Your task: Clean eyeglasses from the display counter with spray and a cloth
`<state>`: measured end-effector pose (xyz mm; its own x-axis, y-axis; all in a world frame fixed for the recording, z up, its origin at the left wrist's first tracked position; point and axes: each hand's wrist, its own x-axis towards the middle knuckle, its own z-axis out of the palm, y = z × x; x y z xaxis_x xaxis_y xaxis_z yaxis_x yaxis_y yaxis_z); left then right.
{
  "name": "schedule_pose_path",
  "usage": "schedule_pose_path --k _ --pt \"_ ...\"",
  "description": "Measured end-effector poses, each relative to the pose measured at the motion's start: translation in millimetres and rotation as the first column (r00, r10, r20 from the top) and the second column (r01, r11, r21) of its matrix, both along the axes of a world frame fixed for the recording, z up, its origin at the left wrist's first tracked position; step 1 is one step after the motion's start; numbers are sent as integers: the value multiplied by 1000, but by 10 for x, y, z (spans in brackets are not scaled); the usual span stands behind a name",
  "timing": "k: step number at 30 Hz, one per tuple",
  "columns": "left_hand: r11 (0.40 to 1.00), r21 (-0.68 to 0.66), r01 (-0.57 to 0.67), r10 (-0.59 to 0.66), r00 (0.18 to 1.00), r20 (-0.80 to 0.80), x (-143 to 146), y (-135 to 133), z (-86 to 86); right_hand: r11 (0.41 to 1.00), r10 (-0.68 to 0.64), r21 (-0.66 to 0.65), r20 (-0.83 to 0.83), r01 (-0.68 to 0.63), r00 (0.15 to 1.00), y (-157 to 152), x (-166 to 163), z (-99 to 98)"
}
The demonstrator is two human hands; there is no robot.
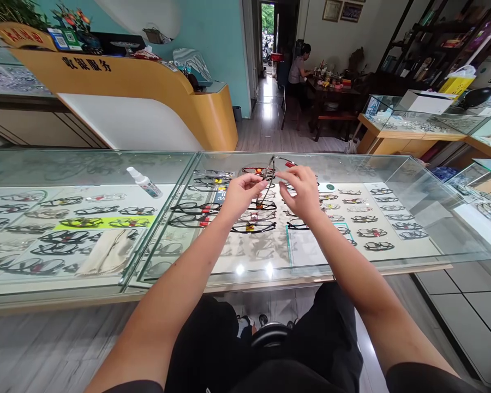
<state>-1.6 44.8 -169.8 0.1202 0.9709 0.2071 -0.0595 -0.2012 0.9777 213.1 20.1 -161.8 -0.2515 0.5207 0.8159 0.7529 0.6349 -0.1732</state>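
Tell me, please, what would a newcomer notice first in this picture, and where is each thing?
Most likely the left hand and right hand in the centre, with a pair of eyeglasses between them, above the glass display case. Next might come the white spray bottle, to the left of the hands, then the curved orange counter at the upper left, with dark lettering on its front.

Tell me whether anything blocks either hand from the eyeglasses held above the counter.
Nothing visible does: the left hand pinches the eyeglasses, and the right hand is right beside them, contact unclear. The glass countertop lies beneath, not between.
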Motion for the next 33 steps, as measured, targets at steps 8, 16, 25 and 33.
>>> schedule_pose_path --k 8,16,25,33 --pt "1000 -11 -3 4 999 40 23 -4 -33 995 -2 -101 166 19 986 25 -54 -92" --pt "994 -58 -92 102 976 190 3 -48 103 991 -69 -101 133 82 989 4 -23 -49" --pt "969 -103 -225 247 908 339 -138 82 93 982 -97 -154 109 113 989 14 -10 -59" --pt "986 -32 -165 167 949 268 -25 2 71 971 -2 -240 81 22 997 -73 -105 -17"
